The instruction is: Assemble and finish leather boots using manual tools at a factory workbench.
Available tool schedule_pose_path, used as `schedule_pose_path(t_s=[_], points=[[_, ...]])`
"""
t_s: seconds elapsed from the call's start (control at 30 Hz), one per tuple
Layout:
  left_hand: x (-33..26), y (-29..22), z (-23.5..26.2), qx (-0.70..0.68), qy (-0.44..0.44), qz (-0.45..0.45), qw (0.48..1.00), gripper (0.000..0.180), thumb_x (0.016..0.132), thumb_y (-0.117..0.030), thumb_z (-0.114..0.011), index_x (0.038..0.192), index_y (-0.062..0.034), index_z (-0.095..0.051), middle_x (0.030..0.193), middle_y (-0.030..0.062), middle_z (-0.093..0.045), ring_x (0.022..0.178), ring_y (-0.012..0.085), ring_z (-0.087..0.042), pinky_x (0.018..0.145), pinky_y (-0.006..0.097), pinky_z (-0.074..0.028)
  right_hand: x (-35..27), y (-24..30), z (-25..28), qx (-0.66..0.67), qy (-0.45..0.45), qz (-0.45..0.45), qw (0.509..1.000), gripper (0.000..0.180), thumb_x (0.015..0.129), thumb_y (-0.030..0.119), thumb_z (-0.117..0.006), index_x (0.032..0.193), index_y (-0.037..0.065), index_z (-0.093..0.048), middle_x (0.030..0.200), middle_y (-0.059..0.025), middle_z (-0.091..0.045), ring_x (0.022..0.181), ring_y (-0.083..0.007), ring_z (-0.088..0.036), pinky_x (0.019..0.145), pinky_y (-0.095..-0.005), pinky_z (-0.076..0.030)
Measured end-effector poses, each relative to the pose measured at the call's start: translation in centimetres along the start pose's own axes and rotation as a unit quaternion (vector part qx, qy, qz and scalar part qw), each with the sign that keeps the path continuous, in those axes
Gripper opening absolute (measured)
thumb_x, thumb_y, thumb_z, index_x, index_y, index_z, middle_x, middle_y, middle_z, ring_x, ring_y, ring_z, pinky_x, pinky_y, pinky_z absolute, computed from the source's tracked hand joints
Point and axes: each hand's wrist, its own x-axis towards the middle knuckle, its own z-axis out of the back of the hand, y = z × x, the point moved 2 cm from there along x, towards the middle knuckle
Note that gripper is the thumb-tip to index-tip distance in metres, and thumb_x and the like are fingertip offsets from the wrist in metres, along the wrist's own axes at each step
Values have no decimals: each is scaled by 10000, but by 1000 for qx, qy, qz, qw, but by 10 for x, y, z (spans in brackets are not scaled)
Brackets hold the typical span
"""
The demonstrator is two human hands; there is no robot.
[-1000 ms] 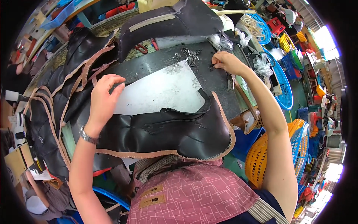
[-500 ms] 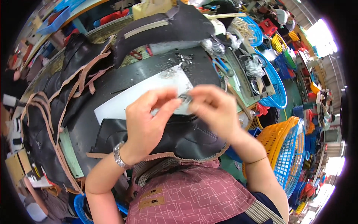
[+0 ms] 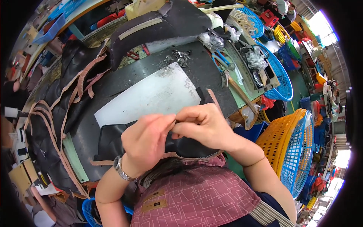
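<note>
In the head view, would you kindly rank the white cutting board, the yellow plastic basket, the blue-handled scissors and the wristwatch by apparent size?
1. White rectangular cutting board.
2. Yellow plastic basket, partly hidden, so its place against the board is unsure.
3. Blue-handled scissors.
4. Silver wristwatch on the left hand, similar to the scissors; nearness makes that unsure.

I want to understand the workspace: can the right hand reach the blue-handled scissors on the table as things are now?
Probably yes. The blue-handled scissors lie uncovered at the table's far right, and nothing stands between them and the right hand. However, that hand now pinches the black piece together with the left hand.

A sewing workshop: black leather pieces [image 3: 49, 125], scissors [image 3: 223, 62], plastic baskets [image 3: 291, 147].
</note>
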Motion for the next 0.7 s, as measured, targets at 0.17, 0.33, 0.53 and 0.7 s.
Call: schedule_pose_path(t_s=[0.17,0.33,0.53,0.7], points=[[-3,4,-1,-161,13,197,967,146,797,27,-655,942,12,-646,841,110,-650,692,167,-636,598,253,-504,3,1,7,36,-15,2,999,175,874,102,-589,913,-52,-661,751,-69,-662,685,-76,-603,635,-221,-490],[0,8,1,-150,54,194,968,200,766,14,-683,962,4,-648,834,112,-635,712,181,-639,586,257,-510,8,5,8,2,15,-2,1000,223,902,151,-585,880,-55,-666,723,-60,-650,649,-86,-606,602,-216,-493],[-2,6,8,24,35,-50,998,296,677,-43,-769,941,24,-652,778,82,-626,625,197,-626,517,262,-510,9,2,10,-1,49,-16,999,208,894,140,-587,842,-42,-675,675,-44,-633,607,-66,-591,563,-204,-482],[8,-2,21,73,36,-139,987,317,701,-152,-768,948,13,-657,778,67,-614,618,175,-610,494,271,-494,12,-2,11,-23,37,-63,997,197,881,127,-586,828,-39,-678,663,-41,-632,599,-66,-587,557,-205,-476]])
